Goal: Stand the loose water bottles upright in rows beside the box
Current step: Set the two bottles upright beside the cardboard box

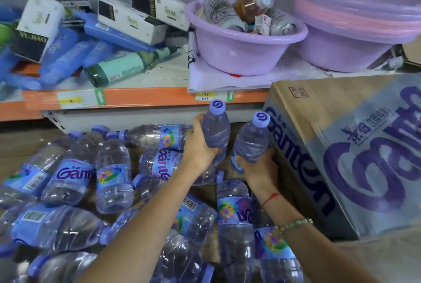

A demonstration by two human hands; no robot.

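Nearest the camera, along the bottom and left of the frame, the loose water bottles [114, 182] are lying on their sides in a jumble, long axes running every way, some caps toward the shelf, some toward the viewer. Above them, at centre frame, the left hand [200, 146] is wrapping its fingers around the lower body of one bottle [216, 130], and the right hand [257, 164] is gripping a second bottle [251, 139] the same way, just beside the cardboard box [341, 146] filling the right of the frame. Both held bottles are pointing cap-up, long axes near vertical but leaning slightly. Whether their bases are touching the floor cannot be told. To do this step well, I judge each should be squared fully upright, set close against the box, shoulders touching, before letting go, so the row starts straight. Farther off, along the top, a purple basin [246, 50] is sitting on the orange-edged shelf [141, 97].
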